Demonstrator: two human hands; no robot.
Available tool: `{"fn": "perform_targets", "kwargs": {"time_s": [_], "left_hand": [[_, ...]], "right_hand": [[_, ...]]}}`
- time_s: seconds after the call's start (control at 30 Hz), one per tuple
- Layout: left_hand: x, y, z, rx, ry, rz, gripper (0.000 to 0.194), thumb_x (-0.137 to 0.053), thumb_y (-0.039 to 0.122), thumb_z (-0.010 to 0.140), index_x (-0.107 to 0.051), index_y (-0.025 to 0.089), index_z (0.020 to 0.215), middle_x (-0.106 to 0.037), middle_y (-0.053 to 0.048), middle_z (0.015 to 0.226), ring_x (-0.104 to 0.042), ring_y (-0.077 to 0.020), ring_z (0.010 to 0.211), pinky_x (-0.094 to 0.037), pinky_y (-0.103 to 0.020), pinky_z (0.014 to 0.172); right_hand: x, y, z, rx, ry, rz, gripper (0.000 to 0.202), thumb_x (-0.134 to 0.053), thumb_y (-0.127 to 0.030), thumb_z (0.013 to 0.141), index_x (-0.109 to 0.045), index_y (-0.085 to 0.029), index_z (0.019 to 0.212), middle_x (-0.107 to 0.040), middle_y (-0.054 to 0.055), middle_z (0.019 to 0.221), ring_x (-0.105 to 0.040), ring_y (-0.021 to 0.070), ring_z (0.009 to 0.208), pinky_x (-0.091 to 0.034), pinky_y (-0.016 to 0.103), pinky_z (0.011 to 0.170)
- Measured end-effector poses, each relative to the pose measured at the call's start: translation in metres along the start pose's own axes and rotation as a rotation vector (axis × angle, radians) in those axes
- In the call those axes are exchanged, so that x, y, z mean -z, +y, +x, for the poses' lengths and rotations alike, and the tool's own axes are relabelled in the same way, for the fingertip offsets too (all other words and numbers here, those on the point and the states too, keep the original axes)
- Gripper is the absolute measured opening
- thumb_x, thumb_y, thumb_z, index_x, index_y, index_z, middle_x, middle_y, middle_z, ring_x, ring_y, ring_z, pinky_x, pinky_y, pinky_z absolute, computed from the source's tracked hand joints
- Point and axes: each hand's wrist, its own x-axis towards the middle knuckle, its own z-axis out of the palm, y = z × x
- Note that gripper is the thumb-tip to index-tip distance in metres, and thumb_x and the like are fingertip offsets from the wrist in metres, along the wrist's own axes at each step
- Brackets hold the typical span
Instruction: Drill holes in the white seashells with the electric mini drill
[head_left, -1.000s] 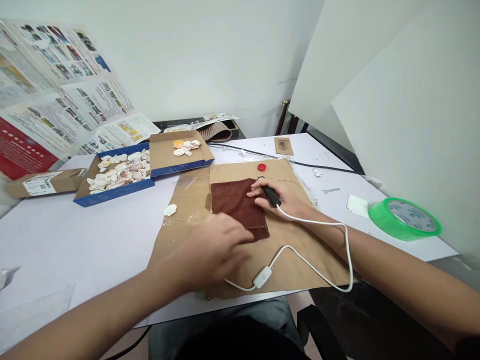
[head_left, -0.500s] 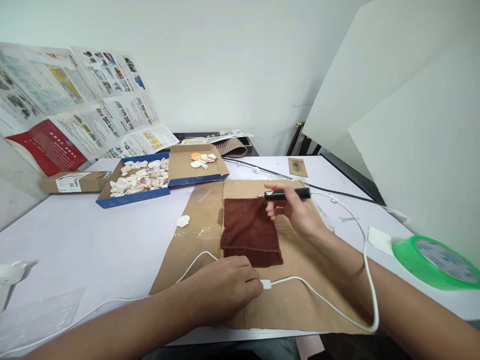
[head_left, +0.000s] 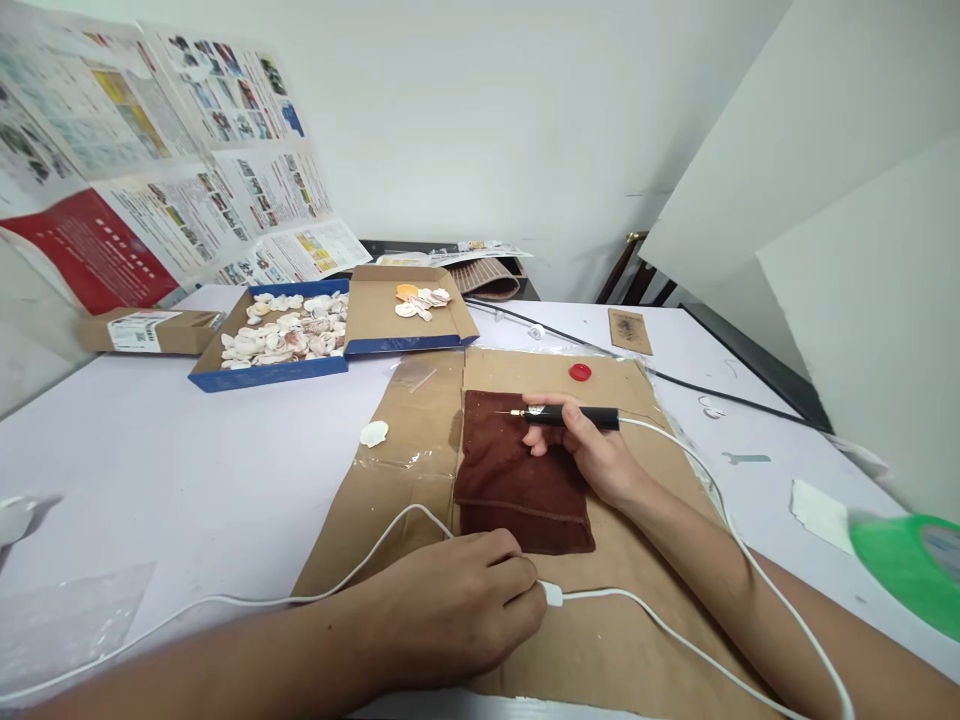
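My right hand [head_left: 589, 445] is closed around a black pen-shaped mini drill [head_left: 577, 416] with a brass chuck and a thin bit pointing left. The bit is over the upper part of a folded brown cloth [head_left: 517, 470]. From the drill's back end a white cable [head_left: 705, 480] loops down to the right. My left hand [head_left: 480, 600] is closed over a white in-line cable switch [head_left: 553, 594], most of it hidden under the fingers. Under the cloth lies flattened cardboard [head_left: 405, 510]. A white scallop shell [head_left: 374, 433] rests on its left side.
A blue-edged box [head_left: 270, 378] of shells stands at the back left, its lid holding several more. A red cap [head_left: 580, 372] sits behind the drill. To the right are a small wrench [head_left: 746, 458], white paper [head_left: 821, 512] and green tape [head_left: 904, 570].
The drill has moved from the cloth's back edge to over the cloth. A red cap, hidden before, now shows behind it. My left hand keeps its grip on the switch; the view has shifted slightly.
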Motion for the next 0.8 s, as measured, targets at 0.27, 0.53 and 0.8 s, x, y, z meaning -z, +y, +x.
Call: {"fn": "perform_targets", "kwargs": {"time_s": [0.27,0.53,0.8], "left_hand": [[-0.0027,-0.0065,-0.0054,0.006,0.06,-0.102,0.027,-0.038,0.01,0.114,-0.065,0.012,0.119,-0.075,-0.011,0.102,-0.063,-0.0204,0.097,-0.059,-0.03,0.089],[0.0015,-0.0071,-0.0047,0.012,0.016,-0.134,0.023,-0.042,0.009,0.112,-0.063,0.014,0.12,-0.075,-0.011,0.105,-0.065,-0.0209,0.098,-0.06,-0.031,0.089],[0.0035,-0.0061,-0.0035,-0.02,-0.009,-0.08,0.022,-0.043,0.008,0.111,-0.064,0.013,0.118,-0.074,-0.011,0.105,-0.065,-0.0214,0.098,-0.06,-0.032,0.09]], "right_hand": [[0.0011,-0.0045,-0.0064,-0.002,-0.036,0.004,0.064,-0.064,-0.077,0.096,-0.075,-0.02,0.124,-0.077,0.003,0.082,-0.071,0.0197,0.077,-0.055,0.036,0.08],[-0.0004,-0.007,-0.008,-0.015,-0.049,-0.006,0.068,-0.065,-0.079,0.094,-0.074,-0.02,0.124,-0.075,0.003,0.082,-0.07,0.0198,0.076,-0.055,0.037,0.081],[0.0008,-0.002,-0.0065,0.018,-0.039,-0.018,0.063,-0.063,-0.076,0.097,-0.076,-0.021,0.124,-0.075,0.002,0.082,-0.069,0.0189,0.074,-0.055,0.036,0.078]]}}
